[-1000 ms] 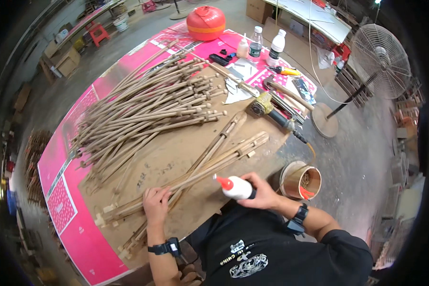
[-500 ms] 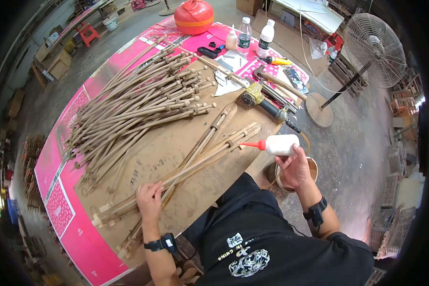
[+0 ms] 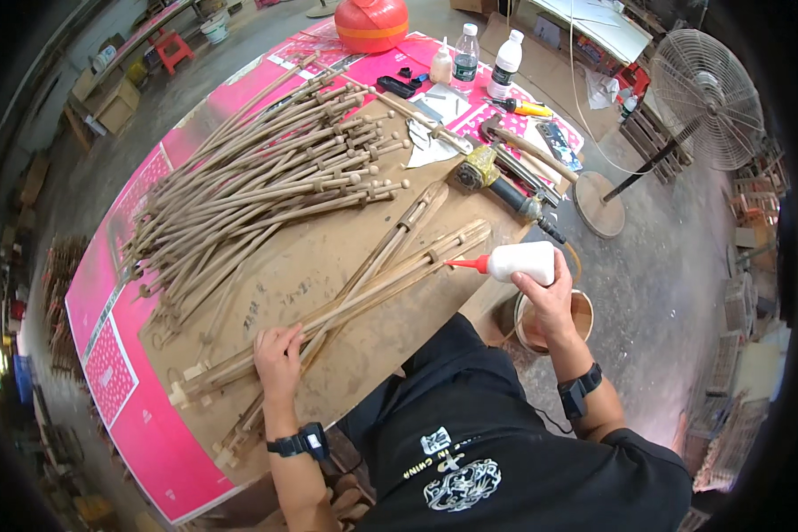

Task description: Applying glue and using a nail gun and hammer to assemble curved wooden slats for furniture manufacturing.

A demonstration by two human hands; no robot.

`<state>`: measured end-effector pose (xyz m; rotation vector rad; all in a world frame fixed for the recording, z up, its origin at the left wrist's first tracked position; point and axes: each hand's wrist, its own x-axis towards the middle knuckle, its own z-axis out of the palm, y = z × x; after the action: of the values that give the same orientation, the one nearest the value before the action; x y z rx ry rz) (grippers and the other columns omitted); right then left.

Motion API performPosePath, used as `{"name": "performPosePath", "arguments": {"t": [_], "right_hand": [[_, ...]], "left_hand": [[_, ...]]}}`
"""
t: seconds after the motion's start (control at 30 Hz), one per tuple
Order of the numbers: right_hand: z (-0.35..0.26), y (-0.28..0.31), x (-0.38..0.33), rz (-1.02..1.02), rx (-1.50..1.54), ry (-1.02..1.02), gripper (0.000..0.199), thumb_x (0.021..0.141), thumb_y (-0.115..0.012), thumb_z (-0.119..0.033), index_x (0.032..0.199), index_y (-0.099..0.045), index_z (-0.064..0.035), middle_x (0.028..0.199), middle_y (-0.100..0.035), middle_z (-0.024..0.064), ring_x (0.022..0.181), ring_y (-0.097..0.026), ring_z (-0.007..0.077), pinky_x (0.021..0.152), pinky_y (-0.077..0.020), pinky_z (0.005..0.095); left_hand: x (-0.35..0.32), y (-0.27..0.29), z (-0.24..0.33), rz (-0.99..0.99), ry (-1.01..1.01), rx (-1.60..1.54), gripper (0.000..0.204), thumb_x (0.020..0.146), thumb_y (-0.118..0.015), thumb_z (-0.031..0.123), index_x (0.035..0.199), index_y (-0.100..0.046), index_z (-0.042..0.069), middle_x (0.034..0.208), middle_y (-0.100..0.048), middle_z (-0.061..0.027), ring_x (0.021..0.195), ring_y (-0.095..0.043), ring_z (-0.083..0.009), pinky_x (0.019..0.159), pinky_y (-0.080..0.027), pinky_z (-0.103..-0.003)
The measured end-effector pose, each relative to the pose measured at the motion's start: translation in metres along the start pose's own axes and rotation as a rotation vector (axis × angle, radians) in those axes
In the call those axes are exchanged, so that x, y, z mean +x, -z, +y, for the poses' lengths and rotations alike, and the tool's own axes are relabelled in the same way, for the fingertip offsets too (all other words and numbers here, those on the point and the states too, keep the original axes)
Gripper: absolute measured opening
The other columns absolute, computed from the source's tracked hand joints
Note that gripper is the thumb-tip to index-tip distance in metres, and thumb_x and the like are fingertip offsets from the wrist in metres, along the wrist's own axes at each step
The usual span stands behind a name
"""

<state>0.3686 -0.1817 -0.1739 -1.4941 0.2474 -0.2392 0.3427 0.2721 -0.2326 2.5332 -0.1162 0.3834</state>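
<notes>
- In the last second the right hand (image 3: 550, 297) has carried the white squeeze bottle (image 3: 516, 261) up from in front of the person's middle to the 2 o'clock end of the upper slatted wooden frame (image 3: 372, 292); over the latest half second it has barely shifted. This suggests that end is the spot being worked on.
- The bottle's red nozzle (image 3: 474, 264) points to 9 o'clock, its tip just beside a small wooden collar (image 3: 433, 256) on the frame; whether they touch, I cannot tell, and no liquid is visible.
- The bottle's long axis runs from 9 to 3 o'clock, lying nearly level.
- The frame's long axis runs from 8 to 2 o'clock, across a lower wooden frame (image 3: 408, 219) running roughly 7 to 1.
- Right fingers and thumb are closed round the bottle's base end.
- The left hand (image 3: 279, 359) has stayed near the frame's 8 o'clock end, fingers bunched, tips on the wood; whether they grip or merely press, I cannot tell.
- From the bottle, a pneumatic hand tool (image 3: 512, 199) lies at 12 o'clock, a bucket (image 3: 585, 317) at 4, the knobbed rods (image 3: 266, 177) at 10.
</notes>
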Motion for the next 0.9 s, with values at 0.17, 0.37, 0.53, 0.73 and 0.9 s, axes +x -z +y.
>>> {"name": "performPosePath", "arguments": {"t": [0.17,0.37,0.53,0.73,0.9], "right_hand": [[0.007,0.0,0.004,0.006,0.152,-0.032,0.052,0.088,-0.084,-0.018,0.13,-0.058,-0.0033,0.119,-0.068,0.007,0.113,-0.065,0.0186,0.103,-0.049,0.0356],[0.012,0.001,0.008,-0.043,0.486,-0.157,0.053,0.092,-0.077,-0.026,0.136,-0.056,-0.0045,0.131,-0.067,0.011,0.124,-0.064,0.0263,0.108,-0.0478,0.0436],[0.006,0.002,0.01,-0.123,0.538,-0.214,0.056,0.09,-0.078,-0.018,0.138,-0.054,-0.0037,0.135,-0.064,0.0108,0.129,-0.06,0.0265,0.113,-0.0445,0.0461],[0.003,0.0,0.008,-0.154,0.375,-0.167,0.06,0.087,-0.08,-0.013,0.14,-0.054,-0.004,0.132,-0.065,0.0095,0.127,-0.061,0.0232,0.113,-0.0443,0.0413],[0.003,0.0,0.008,-0.088,0.077,-0.099,0.061,0.087,-0.082,-0.021,0.139,-0.055,-0.0035,0.125,-0.068,0.0073,0.115,-0.064,0.017,0.097,-0.0493,0.0345]], "left_hand": [[0.0,-0.001,-0.001,0.02,-0.015,0.013,0.019,0.086,-0.077,0.01,0.104,-0.081,0.007,0.093,-0.068,-0.0097,0.093,-0.061,-0.0309,0.086,-0.049,-0.041],[-0.001,0.0,0.0,0.02,0.005,0.005,0.018,0.086,-0.077,0.01,0.103,-0.08,0.006,0.094,-0.069,-0.0095,0.094,-0.061,-0.0307,0.087,-0.049,-0.041],[0.0,0.0,0.002,0.026,0.013,-0.012,0.018,0.085,-0.077,0.01,0.102,-0.08,0.006,0.092,-0.069,-0.0092,0.093,-0.061,-0.0305,0.087,-0.049,-0.041],[0.001,0.0,0.002,0.037,0.004,-0.016,0.017,0.085,-0.078,0.01,0.102,-0.081,0.006,0.09,-0.068,-0.0092,0.092,-0.061,-0.0306,0.086,-0.049,-0.041],[0.001,0.001,0.002,0.013,0.021,-0.021,0.017,0.085,-0.078,0.01,0.101,-0.081,0.006,0.09,-0.068,-0.0098,0.091,-0.061,-0.0308,0.085,-0.049,-0.041]]}}
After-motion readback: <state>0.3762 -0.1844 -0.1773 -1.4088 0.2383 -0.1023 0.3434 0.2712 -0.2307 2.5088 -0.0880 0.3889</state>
